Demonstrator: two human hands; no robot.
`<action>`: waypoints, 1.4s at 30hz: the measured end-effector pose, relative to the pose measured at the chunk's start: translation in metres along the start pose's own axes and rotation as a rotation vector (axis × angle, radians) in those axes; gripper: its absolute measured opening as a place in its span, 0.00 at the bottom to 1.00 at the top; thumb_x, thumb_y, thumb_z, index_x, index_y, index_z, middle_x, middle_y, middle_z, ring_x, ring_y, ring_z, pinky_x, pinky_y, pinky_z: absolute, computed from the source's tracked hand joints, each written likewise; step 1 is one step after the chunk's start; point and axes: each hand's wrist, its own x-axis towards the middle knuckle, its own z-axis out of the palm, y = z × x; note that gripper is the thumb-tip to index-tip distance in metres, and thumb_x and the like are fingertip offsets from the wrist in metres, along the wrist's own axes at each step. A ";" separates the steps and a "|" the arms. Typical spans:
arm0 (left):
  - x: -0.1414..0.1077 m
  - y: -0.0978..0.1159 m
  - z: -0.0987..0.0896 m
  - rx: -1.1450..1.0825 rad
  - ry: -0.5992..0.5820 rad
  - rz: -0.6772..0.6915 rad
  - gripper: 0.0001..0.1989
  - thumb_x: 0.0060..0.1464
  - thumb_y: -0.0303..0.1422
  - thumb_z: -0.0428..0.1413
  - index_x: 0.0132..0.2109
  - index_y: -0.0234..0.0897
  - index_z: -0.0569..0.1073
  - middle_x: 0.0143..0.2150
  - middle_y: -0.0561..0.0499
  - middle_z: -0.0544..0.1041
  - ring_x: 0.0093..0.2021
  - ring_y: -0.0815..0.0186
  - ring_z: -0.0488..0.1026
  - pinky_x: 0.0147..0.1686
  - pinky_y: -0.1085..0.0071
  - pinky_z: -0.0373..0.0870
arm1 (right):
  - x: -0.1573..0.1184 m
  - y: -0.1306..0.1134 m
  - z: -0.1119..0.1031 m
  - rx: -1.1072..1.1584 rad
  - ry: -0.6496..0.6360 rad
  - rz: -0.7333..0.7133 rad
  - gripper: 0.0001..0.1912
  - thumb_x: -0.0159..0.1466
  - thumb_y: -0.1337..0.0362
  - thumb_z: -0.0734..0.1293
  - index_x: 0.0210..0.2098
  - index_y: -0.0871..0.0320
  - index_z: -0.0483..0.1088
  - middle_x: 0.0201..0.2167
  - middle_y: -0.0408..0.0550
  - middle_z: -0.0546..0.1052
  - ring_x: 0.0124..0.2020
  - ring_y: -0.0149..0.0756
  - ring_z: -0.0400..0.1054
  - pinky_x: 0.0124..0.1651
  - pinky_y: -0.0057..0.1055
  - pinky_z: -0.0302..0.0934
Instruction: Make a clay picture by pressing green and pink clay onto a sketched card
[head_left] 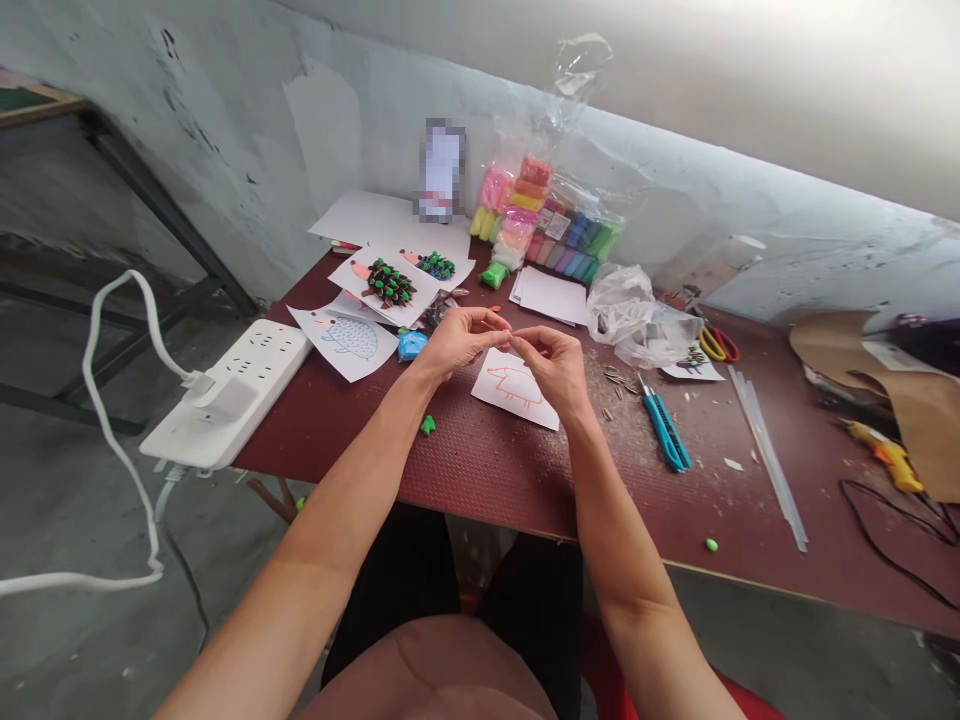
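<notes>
My left hand (463,342) and my right hand (551,362) meet at the fingertips above a white card (516,390) with an orange animal outline. Both hands are closed in a pinch, and whatever is between the fingertips is too small to name. Left of my left hand lie a blue packet (412,345) and a card with a blue hedgehog drawing (345,338). Behind it, a card carries a hedgehog (388,283) with dark spines and green dots. A green clay lump (427,425) rests nearer the front edge.
A power strip (229,395) overhangs the left edge. Bagged coloured clay (555,225) stands against the wall. To the right are a teal cutter (664,425), scissors (718,344), glue sticks (766,455) and a yellow glue gun (889,457) with a black cable.
</notes>
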 end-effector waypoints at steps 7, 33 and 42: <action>-0.001 0.002 0.000 0.026 -0.010 0.028 0.09 0.52 0.35 0.65 0.35 0.32 0.78 0.30 0.48 0.81 0.21 0.76 0.63 0.20 0.76 0.56 | 0.000 0.000 0.004 0.067 0.000 0.016 0.16 0.59 0.49 0.76 0.32 0.56 0.79 0.32 0.48 0.84 0.32 0.34 0.74 0.38 0.32 0.67; -0.004 0.003 -0.008 0.120 -0.106 -0.017 0.06 0.50 0.30 0.65 0.34 0.32 0.77 0.32 0.47 0.81 0.27 0.73 0.69 0.21 0.77 0.56 | 0.000 -0.005 -0.007 -0.054 -0.146 0.067 0.17 0.61 0.49 0.72 0.36 0.58 0.78 0.30 0.48 0.82 0.31 0.33 0.71 0.34 0.30 0.62; -0.006 0.009 -0.009 0.164 -0.186 -0.041 0.07 0.51 0.31 0.65 0.37 0.32 0.80 0.31 0.50 0.79 0.25 0.74 0.66 0.22 0.77 0.57 | 0.001 -0.004 -0.004 -0.109 -0.088 0.076 0.11 0.60 0.56 0.70 0.29 0.57 0.74 0.25 0.43 0.77 0.27 0.30 0.65 0.33 0.30 0.60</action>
